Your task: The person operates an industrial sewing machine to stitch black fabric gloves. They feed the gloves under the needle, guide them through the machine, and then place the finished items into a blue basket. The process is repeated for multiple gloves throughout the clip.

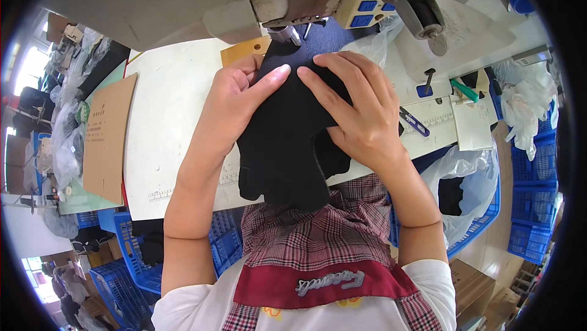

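Observation:
A piece of black fabric (284, 141) lies under both my hands and hangs over the table's front edge toward my lap. Its far part, lit dark blue, runs beneath the needle area of a sewing machine (232, 0). My left hand (241, 95) pinches the fabric's left edge, thumb on top and fingers curled underneath. On the right side, my right hand (361, 101) lies over the fabric with fingers stretched and spread, the fingertips near the presser foot (285, 36). The fabric's underside is hidden.
A utility knife (414, 122) and a green-handled tool (465, 90) lie right of my right hand. Cardboard (107, 141) stands at the left of the white table (162, 98). A blue basket (492, 208) with a plastic bag is at right, beside stacked blue crates (533, 202).

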A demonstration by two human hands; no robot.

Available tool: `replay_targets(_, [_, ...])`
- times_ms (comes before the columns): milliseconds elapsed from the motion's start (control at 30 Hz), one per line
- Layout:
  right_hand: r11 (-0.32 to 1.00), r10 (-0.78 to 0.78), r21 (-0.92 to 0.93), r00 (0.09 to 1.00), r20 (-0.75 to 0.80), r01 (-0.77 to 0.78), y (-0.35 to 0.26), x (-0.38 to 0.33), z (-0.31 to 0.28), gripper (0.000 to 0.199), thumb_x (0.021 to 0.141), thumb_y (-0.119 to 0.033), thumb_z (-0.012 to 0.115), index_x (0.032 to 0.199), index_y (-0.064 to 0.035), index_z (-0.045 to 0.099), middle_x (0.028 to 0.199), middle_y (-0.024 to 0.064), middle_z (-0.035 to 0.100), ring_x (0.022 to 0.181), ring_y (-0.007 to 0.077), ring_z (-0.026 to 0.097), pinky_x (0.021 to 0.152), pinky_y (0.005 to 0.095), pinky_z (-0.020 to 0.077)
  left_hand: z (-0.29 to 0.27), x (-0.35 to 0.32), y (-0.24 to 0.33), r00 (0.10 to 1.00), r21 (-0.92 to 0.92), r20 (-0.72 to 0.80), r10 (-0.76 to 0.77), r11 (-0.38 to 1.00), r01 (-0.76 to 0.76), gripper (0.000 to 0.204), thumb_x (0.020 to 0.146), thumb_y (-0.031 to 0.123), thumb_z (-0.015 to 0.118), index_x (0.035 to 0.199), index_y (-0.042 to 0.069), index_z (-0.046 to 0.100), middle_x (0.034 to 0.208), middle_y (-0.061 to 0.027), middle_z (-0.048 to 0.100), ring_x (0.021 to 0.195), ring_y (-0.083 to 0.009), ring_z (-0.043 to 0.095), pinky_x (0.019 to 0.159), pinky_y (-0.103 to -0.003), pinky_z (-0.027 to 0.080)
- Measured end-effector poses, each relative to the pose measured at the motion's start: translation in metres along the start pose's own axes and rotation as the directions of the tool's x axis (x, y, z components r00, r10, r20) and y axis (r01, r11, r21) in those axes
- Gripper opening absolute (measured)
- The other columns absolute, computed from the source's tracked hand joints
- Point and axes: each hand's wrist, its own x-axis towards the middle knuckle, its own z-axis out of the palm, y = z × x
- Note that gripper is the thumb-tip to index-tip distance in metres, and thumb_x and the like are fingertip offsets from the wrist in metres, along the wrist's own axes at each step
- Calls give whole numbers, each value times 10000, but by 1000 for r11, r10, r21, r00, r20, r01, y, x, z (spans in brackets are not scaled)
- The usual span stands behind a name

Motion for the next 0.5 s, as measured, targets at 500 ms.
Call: replay_targets(500, [993, -104, 47, 994, -28, 106, 25, 0, 1, 450, 632, -111, 648, 1073, -66, 726, 1080, 90, 632, 1003, 293, 620, 813, 391, 539, 3, -14, -23, 800, 538, -210, 562, 750, -385, 245, 930, 2, 575, 1161, -1, 653, 1127, -120, 662, 1017, -216, 640, 827, -308, 549])
